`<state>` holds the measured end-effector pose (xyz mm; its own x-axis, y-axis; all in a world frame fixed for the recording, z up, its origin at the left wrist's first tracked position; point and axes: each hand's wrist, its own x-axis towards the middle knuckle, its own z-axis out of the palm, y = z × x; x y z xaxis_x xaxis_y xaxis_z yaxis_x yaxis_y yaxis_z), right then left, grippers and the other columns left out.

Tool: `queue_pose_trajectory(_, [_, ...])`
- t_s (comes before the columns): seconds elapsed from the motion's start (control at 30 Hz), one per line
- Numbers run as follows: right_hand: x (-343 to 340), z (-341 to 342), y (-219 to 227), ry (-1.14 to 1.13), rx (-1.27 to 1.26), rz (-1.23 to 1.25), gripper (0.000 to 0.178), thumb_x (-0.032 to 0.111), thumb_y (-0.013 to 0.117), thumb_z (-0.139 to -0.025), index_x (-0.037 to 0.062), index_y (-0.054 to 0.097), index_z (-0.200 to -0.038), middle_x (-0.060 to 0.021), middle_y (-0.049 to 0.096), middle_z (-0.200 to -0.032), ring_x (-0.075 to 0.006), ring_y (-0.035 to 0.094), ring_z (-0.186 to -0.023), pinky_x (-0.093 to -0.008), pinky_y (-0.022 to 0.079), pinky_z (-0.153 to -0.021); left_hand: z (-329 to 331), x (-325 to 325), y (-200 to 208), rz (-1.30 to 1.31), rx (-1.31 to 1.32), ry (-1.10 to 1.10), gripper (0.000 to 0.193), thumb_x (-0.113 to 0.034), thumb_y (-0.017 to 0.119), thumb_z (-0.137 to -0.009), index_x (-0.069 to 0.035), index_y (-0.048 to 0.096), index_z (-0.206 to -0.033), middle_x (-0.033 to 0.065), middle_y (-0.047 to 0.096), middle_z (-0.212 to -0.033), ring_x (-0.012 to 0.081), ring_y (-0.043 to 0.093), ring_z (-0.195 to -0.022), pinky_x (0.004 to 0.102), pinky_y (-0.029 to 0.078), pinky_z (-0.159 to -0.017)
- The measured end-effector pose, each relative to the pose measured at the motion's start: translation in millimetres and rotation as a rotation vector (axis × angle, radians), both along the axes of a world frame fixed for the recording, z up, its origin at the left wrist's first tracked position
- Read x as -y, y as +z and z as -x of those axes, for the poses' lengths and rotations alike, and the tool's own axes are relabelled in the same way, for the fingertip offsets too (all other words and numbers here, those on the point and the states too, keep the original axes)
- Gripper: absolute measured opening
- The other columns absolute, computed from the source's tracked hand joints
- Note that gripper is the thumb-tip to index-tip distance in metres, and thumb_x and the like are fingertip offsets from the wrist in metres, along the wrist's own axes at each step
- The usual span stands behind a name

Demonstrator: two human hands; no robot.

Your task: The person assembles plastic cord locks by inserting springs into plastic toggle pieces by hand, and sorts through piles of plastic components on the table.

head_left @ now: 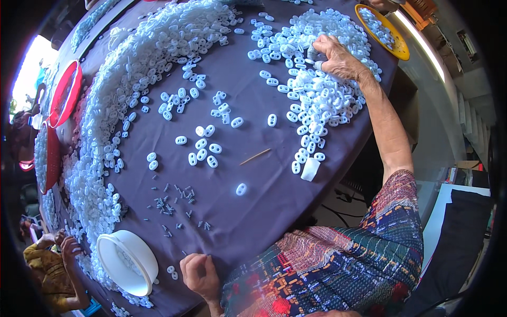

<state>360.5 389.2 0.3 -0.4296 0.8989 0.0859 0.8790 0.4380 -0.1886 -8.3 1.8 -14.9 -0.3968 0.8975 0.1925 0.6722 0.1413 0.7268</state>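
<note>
My right hand (pixel 340 57) reaches into the far right pile of small white two-hole plastic pieces (pixel 330 98), fingers bent down among them. White bands show on its fingers; whether it grips a piece is hidden. Close to the table's front edge, my left hand (pixel 200 274) is closed, with thumb and fingers curled together; anything inside is hidden. Two white pieces (pixel 172 272) lie just left of it. Beyond it are scattered small dark metal pins or screws (pixel 185 195). Loose two-hole pieces (pixel 201 143) lie in small groups mid-table, and a thin wooden stick (pixel 255 156) is among them.
A long heap of white pieces (pixel 97 174) curves along the left and far side. A white tub (pixel 142 259) lies tipped at the near left. Red-rimmed baskets (pixel 66 95) stand farther left, a yellow tray (pixel 398 50) far right. Another person's hands (pixel 68 248) are at lower left.
</note>
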Motion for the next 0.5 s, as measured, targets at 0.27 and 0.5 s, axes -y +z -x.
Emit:
queue_pose_trajectory(0.27, [2,-3,-6,-0.023,-0.019,-0.018,0.025,0.012,0.055,-0.069,0.0045,0.057,-0.093,-0.0111,0.054,-0.106,-0.0302,0.049,-0.107,-0.0428,0.039,-0.096,2,0,-1,-0.003,-0.004,-0.025,0.013,0.002,0.068,-0.073,-0.001,0.057,-0.080,0.0086,0.057,-0.080,0.0195,0.055,-0.073,0.0281,0.044,-0.068])
queue_pose_trajectory(0.5, [11,-5,-5,-0.047,-0.185,-0.293,0.022,0.016,0.057,-0.073,0.0037,0.059,-0.090,-0.0136,0.059,-0.100,-0.0316,0.054,-0.102,-0.0421,0.043,-0.091,2,0,-2,-0.013,0.003,-0.020,0.013,0.003,0.068,-0.073,-0.001,0.057,-0.080,0.0086,0.056,-0.080,0.0193,0.055,-0.073,0.0278,0.044,-0.068])
